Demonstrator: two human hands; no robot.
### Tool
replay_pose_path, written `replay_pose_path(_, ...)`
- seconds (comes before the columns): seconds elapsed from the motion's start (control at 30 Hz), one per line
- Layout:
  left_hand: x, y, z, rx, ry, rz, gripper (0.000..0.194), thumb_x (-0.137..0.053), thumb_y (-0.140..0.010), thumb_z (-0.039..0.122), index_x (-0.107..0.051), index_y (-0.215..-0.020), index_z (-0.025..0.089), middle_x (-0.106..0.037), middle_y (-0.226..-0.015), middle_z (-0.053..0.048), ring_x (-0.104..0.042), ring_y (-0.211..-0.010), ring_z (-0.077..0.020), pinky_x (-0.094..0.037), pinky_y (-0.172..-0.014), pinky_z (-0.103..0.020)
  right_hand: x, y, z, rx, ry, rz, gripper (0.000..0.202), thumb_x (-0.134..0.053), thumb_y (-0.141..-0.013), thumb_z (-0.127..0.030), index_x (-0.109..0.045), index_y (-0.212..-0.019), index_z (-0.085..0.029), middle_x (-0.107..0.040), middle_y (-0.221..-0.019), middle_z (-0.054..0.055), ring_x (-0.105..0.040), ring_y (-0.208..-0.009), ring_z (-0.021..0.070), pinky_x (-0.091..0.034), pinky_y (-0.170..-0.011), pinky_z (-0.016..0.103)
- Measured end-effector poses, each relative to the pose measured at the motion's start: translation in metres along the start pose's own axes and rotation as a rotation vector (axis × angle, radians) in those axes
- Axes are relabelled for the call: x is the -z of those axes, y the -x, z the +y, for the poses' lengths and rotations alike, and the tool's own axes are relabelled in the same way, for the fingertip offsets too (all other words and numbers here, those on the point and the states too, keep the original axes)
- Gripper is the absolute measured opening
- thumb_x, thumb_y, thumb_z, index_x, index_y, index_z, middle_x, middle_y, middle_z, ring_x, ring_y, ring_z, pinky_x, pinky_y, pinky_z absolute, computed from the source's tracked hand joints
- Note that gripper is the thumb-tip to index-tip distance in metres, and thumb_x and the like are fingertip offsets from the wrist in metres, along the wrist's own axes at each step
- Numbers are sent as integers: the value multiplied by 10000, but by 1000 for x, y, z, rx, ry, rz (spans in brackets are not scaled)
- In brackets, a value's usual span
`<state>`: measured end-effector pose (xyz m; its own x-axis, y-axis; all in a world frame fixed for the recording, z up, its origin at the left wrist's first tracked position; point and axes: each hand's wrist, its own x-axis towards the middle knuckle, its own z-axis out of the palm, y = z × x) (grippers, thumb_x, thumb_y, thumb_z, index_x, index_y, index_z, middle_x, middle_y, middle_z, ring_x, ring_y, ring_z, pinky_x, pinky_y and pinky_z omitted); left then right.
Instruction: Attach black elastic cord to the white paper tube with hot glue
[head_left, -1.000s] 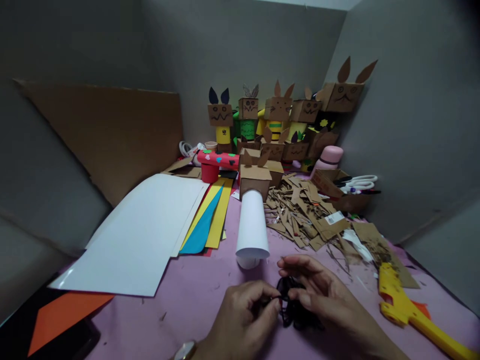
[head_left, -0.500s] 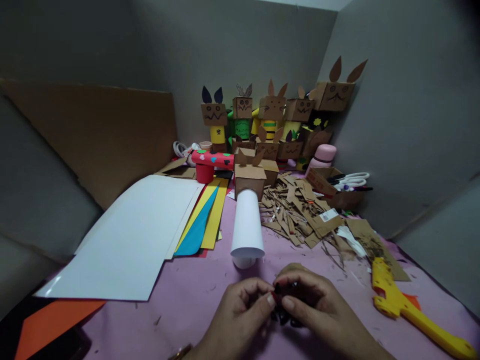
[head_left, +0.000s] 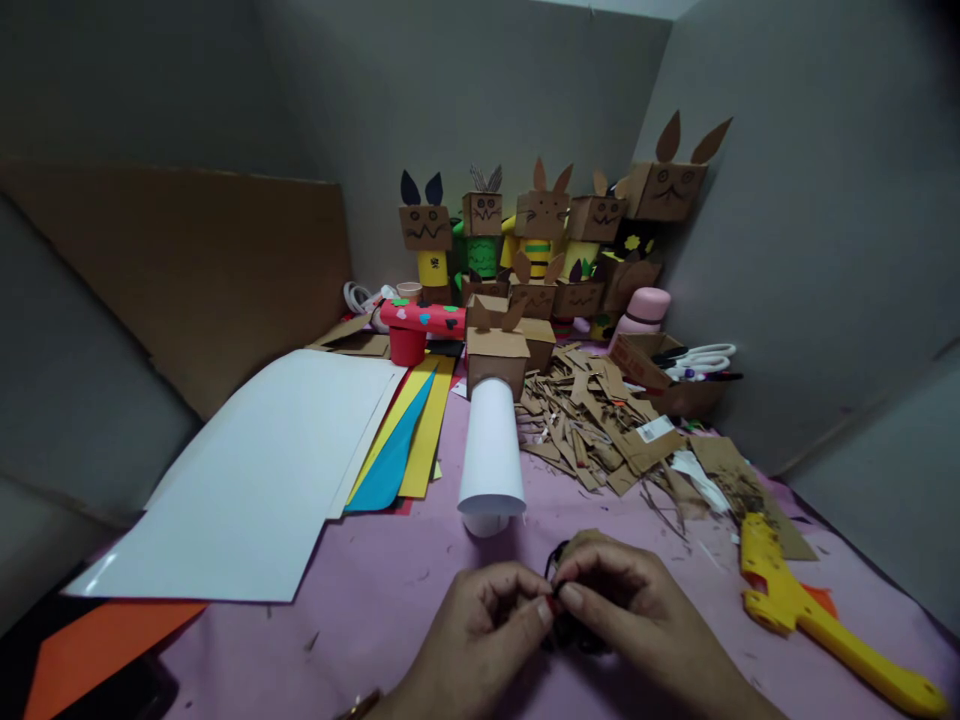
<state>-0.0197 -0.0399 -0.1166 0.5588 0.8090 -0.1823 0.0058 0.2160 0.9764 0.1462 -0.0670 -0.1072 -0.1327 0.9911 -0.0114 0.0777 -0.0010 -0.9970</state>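
Near the front edge, my left hand (head_left: pixel 491 625) and my right hand (head_left: pixel 626 605) meet with fingertips pinched together on a small dark looped item (head_left: pixel 577 636). A bit of red shows between the fingertips. Part of the dark item hangs below the fingers, and a thin black loop sticks up above them; what exactly it is cannot be made out. Just beyond my hands lies a white paper tube (head_left: pixel 492 450), its near end open, with a white cup-like piece (head_left: pixel 486 524) under it. The tube's far end touches a cardboard box head with ears (head_left: pixel 496 358).
White sheets (head_left: pixel 247 480) and coloured paper (head_left: pixel 397 450) lie left. Cardboard scraps (head_left: pixel 585 420) are piled right of centre. A yellow glue gun (head_left: pixel 810 610) rests at the right. Behind stand box-headed figures (head_left: pixel 426 228), a red decorated tube (head_left: pixel 427 318) and a pink bottle (head_left: pixel 645 308).
The dark item has shifted between my fingertips, and a thin black loop now rises above them. My fingers have moved slightly. The whole view has shifted a little.
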Motion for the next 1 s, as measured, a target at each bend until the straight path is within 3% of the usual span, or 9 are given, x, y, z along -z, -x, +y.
replay_pose_path(0.2,-1,0,2,-28,-57,18,237,-647,-724,361,-649,-718,124,-589,-626,-21,-494,-593,-133,-367,-594,-284,0,0,0,6,18,21,214,-634,-772,-375,-647,-733,-165,-574,-702,17,-536,-601,120,-422,-549,238)
replay_pose_path(0.47,0,1,-3,-117,-223,111,206,-592,-803,309,-692,-765,133,-608,-602,-17,-488,-557,-117,-369,-531,-242,2,2,4,183,261,30,162,-577,-826,-254,-730,-816,-203,-639,-684,40,-620,-632,158,-492,-581,268)
replay_pose_path(0.53,-1,3,-2,-180,-372,118,198,-548,-840,261,-702,-799,143,-663,-644,-40,-535,-572,-121,-394,-541,-233,4,5,10,257,345,23,167,-561,-841,-228,-724,-874,-222,-657,-711,40,-642,-662,165,-512,-602,266)
replay_pose_path(0.63,0,9,3,-382,-788,67,256,-460,-887,201,-702,-842,133,-724,-745,-88,-610,-644,-148,-419,-607,-257,7,8,16,376,469,19,175,-573,-834,-190,-698,-942,-249,-678,-763,27,-662,-722,160,-536,-637,236)
replay_pose_path(0.77,3,15,9,-599,-1253,53,286,-415,-897,189,-674,-794,127,-669,-634,-58,-549,-559,-150,-362,-542,-304,9,9,17,523,633,61,214,-609,-805,-161,-656,-983,-269,-698,-805,8,-674,-745,143,-543,-662,194)
replay_pose_path(1.0,4,18,8,-693,-1403,96,245,-422,-878,180,-625,-742,160,-607,-599,-6,-477,-513,-138,-306,-488,-317,8,6,16,689,722,68,173,-592,-798,-174,-634,-942,-260,-712,-739,12,-693,-666,157,-560,-595,195)
